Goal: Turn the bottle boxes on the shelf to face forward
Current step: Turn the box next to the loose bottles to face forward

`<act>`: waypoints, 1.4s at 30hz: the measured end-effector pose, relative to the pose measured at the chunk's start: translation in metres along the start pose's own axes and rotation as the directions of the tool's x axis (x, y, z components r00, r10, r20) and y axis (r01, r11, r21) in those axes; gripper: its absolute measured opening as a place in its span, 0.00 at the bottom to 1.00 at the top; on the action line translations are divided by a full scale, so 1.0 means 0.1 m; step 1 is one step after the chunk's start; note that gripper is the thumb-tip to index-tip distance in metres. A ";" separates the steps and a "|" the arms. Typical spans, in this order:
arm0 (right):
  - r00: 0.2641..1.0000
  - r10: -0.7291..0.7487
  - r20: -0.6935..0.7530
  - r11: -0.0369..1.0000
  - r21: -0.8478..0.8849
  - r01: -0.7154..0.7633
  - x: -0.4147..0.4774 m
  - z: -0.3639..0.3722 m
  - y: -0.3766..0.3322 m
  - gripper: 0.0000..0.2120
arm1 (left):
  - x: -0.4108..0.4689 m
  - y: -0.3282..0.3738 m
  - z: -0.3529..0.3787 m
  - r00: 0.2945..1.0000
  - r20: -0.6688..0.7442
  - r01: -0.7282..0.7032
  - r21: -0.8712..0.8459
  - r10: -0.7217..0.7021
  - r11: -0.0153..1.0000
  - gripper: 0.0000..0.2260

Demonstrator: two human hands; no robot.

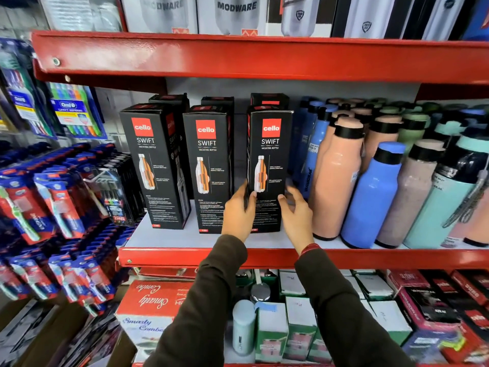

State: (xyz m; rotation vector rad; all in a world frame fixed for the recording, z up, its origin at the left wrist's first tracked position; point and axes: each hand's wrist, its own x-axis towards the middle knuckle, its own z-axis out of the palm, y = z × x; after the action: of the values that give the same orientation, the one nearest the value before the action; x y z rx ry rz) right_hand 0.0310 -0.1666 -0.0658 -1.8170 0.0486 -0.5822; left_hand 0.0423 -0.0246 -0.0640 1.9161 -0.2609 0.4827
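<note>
Boxes of black card stand in a front row of three on the white shelf (169,238) with the red lip, each showing a red "cello" square and the word SWIFT. The left box (156,165) is angled slightly, so its right side panel shows; the middle box (207,168) faces forward; the right box (268,170) faces nearly forward, with a sliver of its left side visible. More black boxes stand behind them.

Both hands are on the right box, low down. The left hand (238,211) grips its left front edge, thumb across the front panel and fingers wrapped round the side. The right hand (297,211) is cupped at the box's lower right edge, thumb tip touching the front; its fingers are blurred, so it seems to be holding the side, though that contact is hard to confirm. Dark sleeves cover both forearms.

Just right of the box stand loose bottles, a peach bottle (336,178) nearest, then a blue bottle (370,200). Toothbrush packs (60,197) hang at left.
</note>
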 end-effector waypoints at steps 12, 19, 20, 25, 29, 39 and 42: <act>0.996 -0.092 0.017 0.994 0.054 0.091 -0.09 -0.08 -0.08 0.23 | -0.03 0.06 0.01 0.997 -0.070 -0.025 -0.151 0.015 0.988 0.22; 0.982 -0.185 0.027 0.983 0.006 0.185 -0.13 -0.08 -0.16 0.37 | -0.14 0.17 0.01 0.987 -0.121 0.029 -0.500 -0.104 0.866 0.18; 0.984 -0.178 -0.001 0.984 0.011 0.178 -0.12 -0.07 -0.16 0.38 | -0.15 0.19 0.02 0.987 -0.119 0.031 -0.528 -0.111 0.849 0.16; 0.987 -0.133 -0.091 0.991 -0.006 0.133 -0.11 -0.08 -0.17 0.37 | -0.20 0.24 0.06 0.981 -0.189 -0.046 -0.479 -0.052 0.876 0.15; 0.991 -0.123 -0.055 0.992 -0.021 0.122 -0.06 -0.18 -0.21 0.34 | -0.15 0.20 0.09 0.970 -0.228 -0.141 -0.218 0.090 0.966 0.17; 0.966 -0.146 0.213 0.989 0.029 0.143 0.01 -0.32 -0.23 0.48 | -0.09 0.05 0.05 0.991 -0.130 -0.001 -0.227 -0.029 0.974 0.16; 0.957 -0.157 0.243 0.988 0.041 0.152 0.01 -0.31 -0.20 0.43 | -0.13 0.06 0.04 0.984 -0.176 -0.024 -0.258 -0.023 0.966 0.14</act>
State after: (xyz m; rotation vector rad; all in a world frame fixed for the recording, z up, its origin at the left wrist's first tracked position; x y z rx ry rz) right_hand 0.0139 -0.1877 -0.0409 -1.8697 -0.2689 -0.4604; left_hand 0.0286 -0.0311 -0.0658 1.6072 -0.1972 0.5870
